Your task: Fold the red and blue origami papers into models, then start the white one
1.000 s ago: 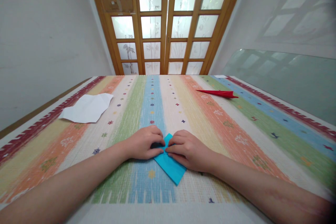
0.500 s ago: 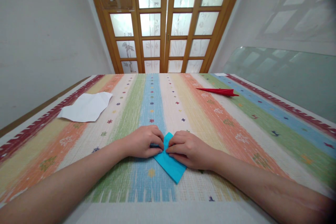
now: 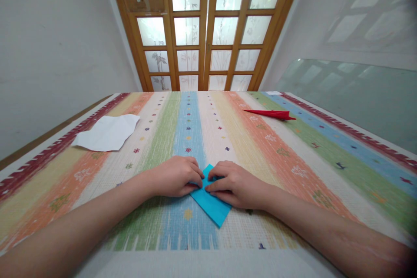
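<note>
A folded piece of bright blue paper point(image 3: 213, 206) lies slantwise on the striped tablecloth, close to the near edge. My left hand point(image 3: 179, 177) has its fingers curled and closed on the paper's left edge. From the other side, my right hand point(image 3: 239, 185) grips the right edge, thumb and fingers pinched together. The fingertips of both hands almost meet over the middle of the paper. Parts of its side edges are hidden under my fingers.
White paper with an uneven outline point(image 3: 107, 133) rests on the left of the tablecloth point(image 3: 156, 221). A slim, pointed red folded paper point(image 3: 269, 114) lies at the far right. Beyond the table stand wooden doors point(image 3: 205, 30) with frosted panes; a glass panel point(image 3: 352, 95) leans at right.
My left fingers have closed up a little, and the dark gap beneath them no longer shows. The blue paper and my right hand are almost unchanged.
</note>
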`<action>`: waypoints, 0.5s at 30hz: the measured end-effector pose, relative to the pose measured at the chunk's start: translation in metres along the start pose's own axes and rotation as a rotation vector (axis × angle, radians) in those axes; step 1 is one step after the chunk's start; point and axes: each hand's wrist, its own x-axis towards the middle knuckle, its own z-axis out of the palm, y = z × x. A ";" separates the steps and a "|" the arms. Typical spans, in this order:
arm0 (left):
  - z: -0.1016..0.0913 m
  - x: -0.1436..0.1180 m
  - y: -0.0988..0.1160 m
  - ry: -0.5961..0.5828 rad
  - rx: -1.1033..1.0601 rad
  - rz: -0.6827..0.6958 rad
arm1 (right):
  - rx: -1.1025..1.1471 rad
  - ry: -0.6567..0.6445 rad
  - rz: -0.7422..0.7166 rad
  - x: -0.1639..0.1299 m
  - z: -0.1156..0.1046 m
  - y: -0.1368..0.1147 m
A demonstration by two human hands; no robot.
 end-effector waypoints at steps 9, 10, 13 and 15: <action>-0.004 -0.003 0.002 -0.025 -0.010 -0.046 | -0.004 -0.019 -0.002 -0.001 0.000 0.001; -0.005 -0.003 0.003 -0.025 0.001 -0.051 | -0.012 -0.018 -0.007 -0.002 0.000 0.002; -0.009 -0.003 0.006 -0.033 0.030 -0.037 | -0.029 -0.021 -0.030 -0.002 0.000 0.004; -0.012 -0.002 0.009 -0.042 0.048 -0.030 | -0.032 -0.019 -0.042 -0.002 -0.001 0.005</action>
